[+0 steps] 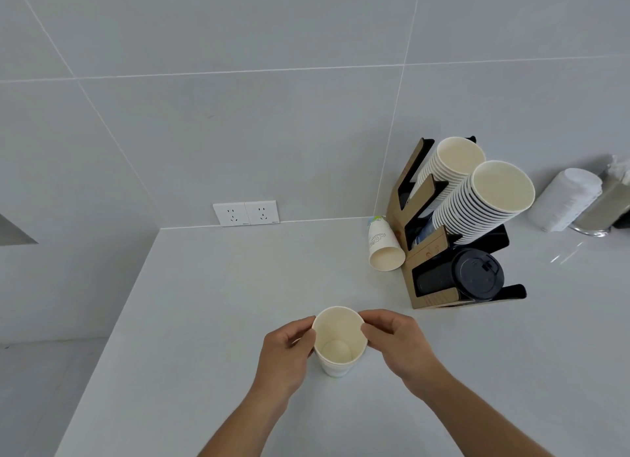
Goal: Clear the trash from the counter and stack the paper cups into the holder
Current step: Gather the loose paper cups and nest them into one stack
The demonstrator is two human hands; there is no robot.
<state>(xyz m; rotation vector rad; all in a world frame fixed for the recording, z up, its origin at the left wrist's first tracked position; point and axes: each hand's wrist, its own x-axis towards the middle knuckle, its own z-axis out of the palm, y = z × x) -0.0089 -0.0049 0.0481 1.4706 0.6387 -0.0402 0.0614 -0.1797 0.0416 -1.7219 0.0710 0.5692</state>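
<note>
Two bare hands meet around an upright white paper cup (pixel 339 342) near the front of the pale grey counter (pixel 204 320), its open mouth facing up. The left hand (pixel 286 351) closes on the cup's left side with fingers (pixel 308 330) pressed to the rim, and the right hand (pixel 397 342) pinches the right side of the rim between thumb and fingertips (pixel 368 330).

Toward the counter's back right stands a brown and black tiered cup holder (pixel 429 272). Its upper slots carry two slanted stacks of white paper cups, a farther stack (pixel 450 163) and a nearer stack (pixel 491 201), while the lowest slot holds a row of black plastic lids (pixel 474 276). Just beside the holder's left wall, a printed white paper cup (pixel 383 248) lies tilted with its mouth toward the front. A sleeve of white lids (pixel 566 199) lies near the right edge. A white double wall socket (pixel 246 213) sits where the counter's back edge meets the tiled wall.
</note>
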